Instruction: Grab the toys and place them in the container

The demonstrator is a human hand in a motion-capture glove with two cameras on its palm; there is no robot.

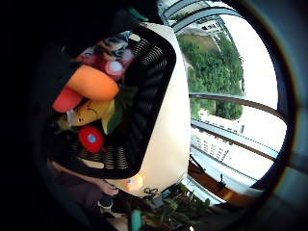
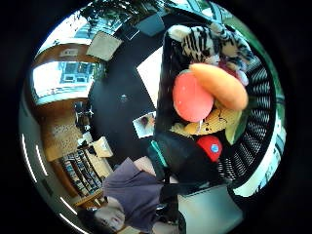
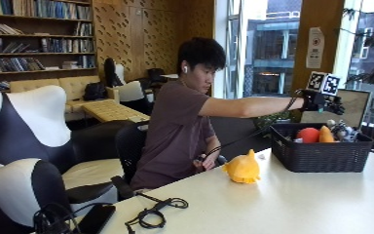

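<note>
White tabletop [image 3: 290,200] carries a black woven basket [image 3: 320,156] near its far right edge, and a seated person stretches the right arm out level so that the gloved right hand [image 3: 322,101] hangs above the basket, apart from its rim. From this outside view I cannot tell how far the fingers are spread or whether they hold anything. Inside the basket a red ball [image 3: 308,135] and an orange carrot toy [image 3: 326,134] poke above the rim, with a grey plush just beside them. A yellow plush toy [image 3: 242,169] sits on the table near the person's edge, well apart from the basket's left wall. A coiled black cable [image 3: 153,214] lies near the front edge.

Looking down from the little finger side, the basket [image 1: 149,72] shows the carrot toy [image 1: 94,83] lying on top of a yellow plush [image 1: 89,113], a small red round toy [image 1: 91,138] beside that, and a striped tiger plush [image 1: 113,43] at one end.

From the thumb side, the carrot toy [image 2: 219,85] rests against the red ball [image 2: 191,96], the tiger plush [image 2: 204,41] lies beyond them, and the yellow plush [image 2: 212,122] and small red toy [image 2: 210,146] lie beneath, all within the basket [image 2: 258,141].
</note>
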